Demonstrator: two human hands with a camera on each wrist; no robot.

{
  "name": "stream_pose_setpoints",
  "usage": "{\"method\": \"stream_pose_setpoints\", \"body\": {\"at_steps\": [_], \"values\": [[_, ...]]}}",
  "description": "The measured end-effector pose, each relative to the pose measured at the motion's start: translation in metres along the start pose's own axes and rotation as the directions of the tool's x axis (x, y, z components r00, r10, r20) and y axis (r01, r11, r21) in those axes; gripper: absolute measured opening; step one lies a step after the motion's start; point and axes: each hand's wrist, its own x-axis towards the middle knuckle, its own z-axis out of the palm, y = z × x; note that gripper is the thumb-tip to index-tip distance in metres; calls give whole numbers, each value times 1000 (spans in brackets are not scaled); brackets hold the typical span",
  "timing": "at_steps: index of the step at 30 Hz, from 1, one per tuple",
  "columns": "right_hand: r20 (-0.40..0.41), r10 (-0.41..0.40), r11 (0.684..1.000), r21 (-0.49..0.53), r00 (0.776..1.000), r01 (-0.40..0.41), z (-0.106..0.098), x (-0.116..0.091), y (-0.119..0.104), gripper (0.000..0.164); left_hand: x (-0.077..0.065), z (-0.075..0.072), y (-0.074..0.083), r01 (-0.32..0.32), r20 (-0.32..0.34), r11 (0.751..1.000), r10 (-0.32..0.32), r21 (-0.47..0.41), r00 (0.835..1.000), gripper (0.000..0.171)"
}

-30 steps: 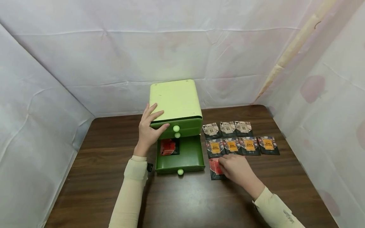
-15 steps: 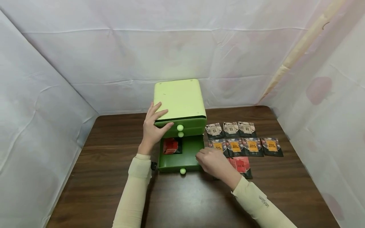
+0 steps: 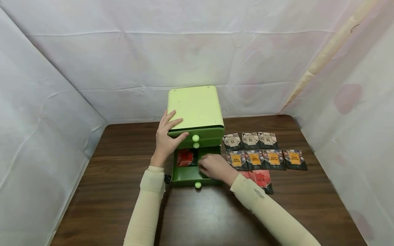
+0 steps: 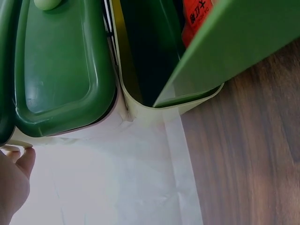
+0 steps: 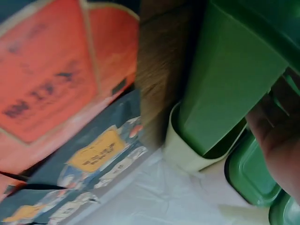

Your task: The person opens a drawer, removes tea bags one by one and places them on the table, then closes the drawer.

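A green chest of drawers [image 3: 197,109] with a pale lid stands on the table. My left hand [image 3: 166,141] rests on its front left corner, fingers spread over the top and thumb along the front of the upper drawer. Below, the bottom drawer [image 3: 184,175] is pulled out, with a red-and-black sachet [image 3: 185,158] in its back left. My right hand [image 3: 215,167] is inside the drawer's right half with fingers curled downward; I cannot tell whether they hold a sachet. In the right wrist view the right hand [image 5: 283,136] shows beside the drawer's green wall.
Right of the drawer lie red sachets [image 3: 260,180], partly covered by the right sleeve. Behind them are a row of orange-labelled sachets [image 3: 273,159] and a row of cream-labelled sachets [image 3: 250,139]. White cloth walls enclose the dark wooden table [image 3: 123,191].
My right hand has moved left from the red sachets, over the drawer's right wall and into the drawer. The left hand has stayed on the chest. The head view has shifted slightly.
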Motion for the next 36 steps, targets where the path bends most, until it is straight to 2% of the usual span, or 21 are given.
{"method": "stream_pose_setpoints", "body": {"at_steps": [1, 5, 10, 13, 20, 26, 31, 34, 36], "values": [[18, -3, 1000, -6, 1000, 3, 1, 4, -1, 5, 0, -1, 0, 1, -5, 1000, -1, -3, 1000, 47], [73, -44, 998, -49, 996, 48, 4, 20, -6, 22, -1, -3, 1, -4, -10, 1000, 4, -14, 1000, 46], [82, -128, 985, -106, 988, 136, 8, 40, -13, 27, -2, -3, 2, 5, -5, 1000, -5, -22, 1000, 48], [96, -141, 982, -115, 985, 152, 13, 49, -14, 30, -3, -3, 3, 11, 1, 1000, -11, -19, 1000, 50], [165, -116, 984, -117, 979, 136, 30, 64, -13, 33, -4, -3, 4, 15, 9, 1000, -14, -18, 1000, 51], [207, -87, 987, -117, 975, 112, 33, 67, -12, 38, -4, -2, 2, 30, 23, 999, -30, -12, 999, 50], [259, -53, 986, -140, 964, 92, 28, 66, -14, 55, -3, -3, 3, 33, 26, 999, -32, -13, 999, 49], [279, -51, 975, -195, 959, 109, 24, 64, -15, 68, -2, -3, 3, 31, 24, 999, -31, -9, 999, 50], [274, -58, 962, -241, 960, 126, 22, 63, -17, 70, -1, -2, 4, 29, 22, 1000, -28, -10, 999, 50]]}}
